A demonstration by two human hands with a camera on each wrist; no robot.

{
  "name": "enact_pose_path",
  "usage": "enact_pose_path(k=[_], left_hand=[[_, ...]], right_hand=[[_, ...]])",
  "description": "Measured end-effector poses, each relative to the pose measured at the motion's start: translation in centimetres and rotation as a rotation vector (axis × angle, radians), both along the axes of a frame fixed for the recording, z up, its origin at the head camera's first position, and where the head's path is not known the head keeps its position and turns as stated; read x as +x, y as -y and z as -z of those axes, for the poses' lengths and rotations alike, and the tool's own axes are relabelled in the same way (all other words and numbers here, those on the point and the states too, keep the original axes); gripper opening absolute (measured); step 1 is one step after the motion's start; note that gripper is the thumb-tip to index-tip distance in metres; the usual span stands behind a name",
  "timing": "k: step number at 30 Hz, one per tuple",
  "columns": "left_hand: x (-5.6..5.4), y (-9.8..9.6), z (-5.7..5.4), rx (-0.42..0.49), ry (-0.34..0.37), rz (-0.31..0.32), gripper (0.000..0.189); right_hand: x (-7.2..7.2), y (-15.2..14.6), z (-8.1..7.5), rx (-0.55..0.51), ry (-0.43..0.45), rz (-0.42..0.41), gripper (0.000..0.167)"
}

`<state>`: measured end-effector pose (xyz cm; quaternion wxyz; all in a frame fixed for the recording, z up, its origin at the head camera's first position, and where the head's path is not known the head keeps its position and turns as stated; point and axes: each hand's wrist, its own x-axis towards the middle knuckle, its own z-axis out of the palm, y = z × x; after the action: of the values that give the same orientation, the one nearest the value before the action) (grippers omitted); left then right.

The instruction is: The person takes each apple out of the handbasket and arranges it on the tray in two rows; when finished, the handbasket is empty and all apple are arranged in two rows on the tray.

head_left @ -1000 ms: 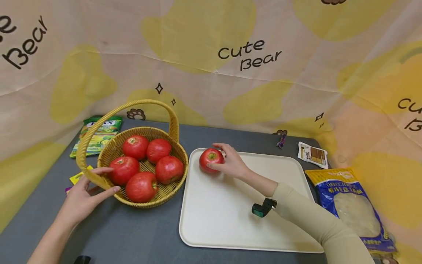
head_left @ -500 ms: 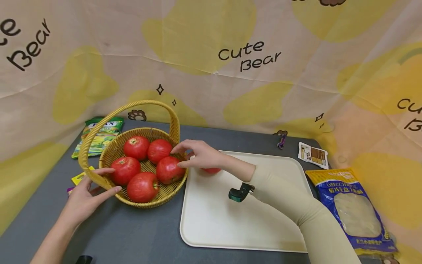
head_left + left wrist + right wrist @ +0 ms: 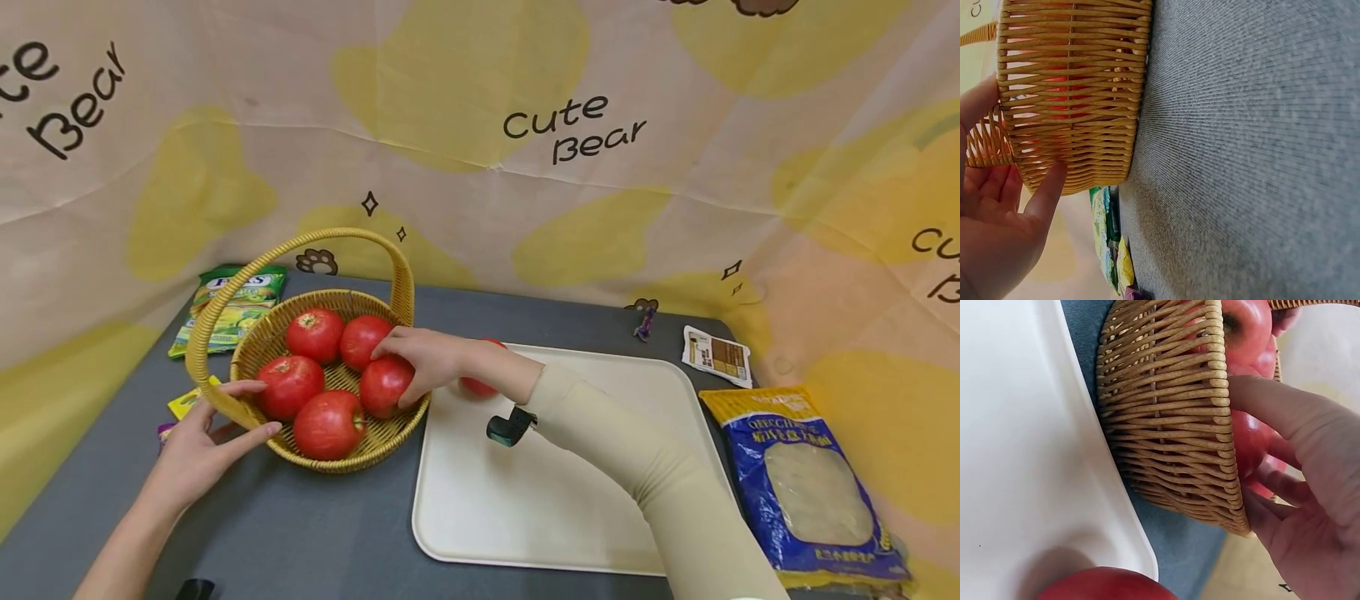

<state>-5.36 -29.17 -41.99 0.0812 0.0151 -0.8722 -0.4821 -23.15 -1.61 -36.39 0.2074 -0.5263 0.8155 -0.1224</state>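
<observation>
While touching the basket [image 3: 1085,134] with spread left hand [image 3: 191,452], lower left, grips an apple [image 3: 382,388]. Uses right hand [image 3: 427,355], near centre.

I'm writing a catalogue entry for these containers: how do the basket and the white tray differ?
The basket is woven and yellow-brown, while the tray is smooth and off-white. The basket is round and deep with a tall arched handle; the tray is a shallow, round-cornered rectangle. The basket contains five apples, the tray one apple. Both rest on the dark grey table.
</observation>
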Motion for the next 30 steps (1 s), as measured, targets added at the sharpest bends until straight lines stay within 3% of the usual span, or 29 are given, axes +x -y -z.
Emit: enact_pose_path(k=[4,11,18,24,30], left_hand=[[0.0,0.0,-0.1,-0.001,0.004,-0.001,0.057],[0.1,0.0,0.0,0.010,-0.018,0.006,0.056],[-0.1,-0.1,0.0,0.012,-0.025,0.003,0.056],[-0.1,-0.1,0.1,-0.008,-0.012,0.001,0.056],[-0.1,0.0,0.2,0.005,-0.017,0.002,0.057]], right_hand=[[0.1,0.1,0.1,0.021,0.007,0.008,0.067],[0.2,-0.3,1.1,-0.052,-0.001,-0.010,0.063],[0.7,-1.0,1.3,-0.119,-0.020,0.040,0.063],[1.2,-2.3,1.1,-0.263,0.033,0.186,0.065],[2.3,-4.5,0.7,-0.444,0.242,0.387,0.063]])
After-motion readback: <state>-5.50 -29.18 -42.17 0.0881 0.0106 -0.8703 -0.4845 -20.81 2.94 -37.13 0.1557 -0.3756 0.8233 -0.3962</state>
